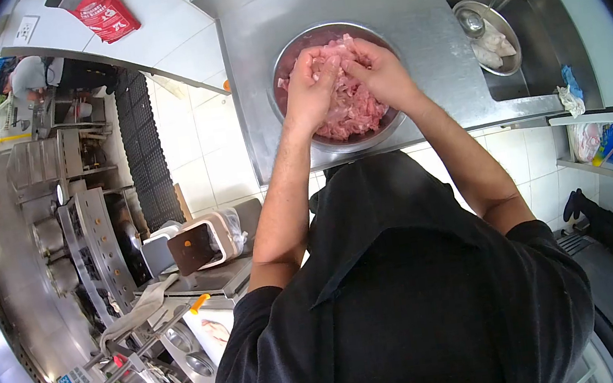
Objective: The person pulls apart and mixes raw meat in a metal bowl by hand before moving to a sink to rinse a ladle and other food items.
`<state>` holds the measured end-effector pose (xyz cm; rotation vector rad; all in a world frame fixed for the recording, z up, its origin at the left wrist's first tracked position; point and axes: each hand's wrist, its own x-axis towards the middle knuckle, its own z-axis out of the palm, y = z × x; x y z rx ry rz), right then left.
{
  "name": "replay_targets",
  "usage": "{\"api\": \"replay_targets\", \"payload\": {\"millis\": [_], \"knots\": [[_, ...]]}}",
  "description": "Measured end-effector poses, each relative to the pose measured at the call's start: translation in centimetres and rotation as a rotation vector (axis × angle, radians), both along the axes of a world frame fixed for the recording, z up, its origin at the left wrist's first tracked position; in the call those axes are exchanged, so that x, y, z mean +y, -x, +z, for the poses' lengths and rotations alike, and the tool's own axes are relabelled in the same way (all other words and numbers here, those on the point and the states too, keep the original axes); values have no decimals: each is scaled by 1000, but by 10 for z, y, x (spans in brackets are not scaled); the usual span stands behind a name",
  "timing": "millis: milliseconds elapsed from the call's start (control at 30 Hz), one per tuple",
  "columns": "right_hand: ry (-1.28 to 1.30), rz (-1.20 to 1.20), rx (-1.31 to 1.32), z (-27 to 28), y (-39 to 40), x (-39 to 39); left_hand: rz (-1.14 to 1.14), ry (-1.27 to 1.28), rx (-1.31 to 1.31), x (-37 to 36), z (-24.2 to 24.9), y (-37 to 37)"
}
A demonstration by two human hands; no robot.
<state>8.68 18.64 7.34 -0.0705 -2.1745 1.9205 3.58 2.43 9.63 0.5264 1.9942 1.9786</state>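
A round steel bowl [348, 145] stands near the front edge of the steel counter [261, 67], with chopped pink raw meat [355, 115] in it. Both hands are in the bowl, over its far half, side by side with the fingertips nearly meeting. My left hand [311, 84] has its fingers curled round some of the meat. On the other side, my right hand [380, 71] is likewise curled on the meat, its thumb beside the left one. Meat shows between and beyond the hands; some fingertips are hidden in it.
To the right, a sink [537, 75] holds a metal bowl [513, 68] with pale pieces and a ladle. A blue and white cloth [571, 91] lies at its edge. A red packet [106, 17] is at the upper left. Other people appear at the far left and right.
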Motion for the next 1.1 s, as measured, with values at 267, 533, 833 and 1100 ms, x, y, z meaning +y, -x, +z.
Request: {"api": "replay_targets", "payload": {"millis": [267,533,833,1100], "knots": [[-352,-14,207,-5,-5,-9,81,6,-210,-9,-4,8],[-45,84,-13,11,-4,-1,-15,-94,-285,-25,-5,8],[64,53,-118,4,7,3,-66,53,-22,-23,-18,2],[199,95,-138,24,-2,-5,-176,-22,-159,-23,-11,4]]}}
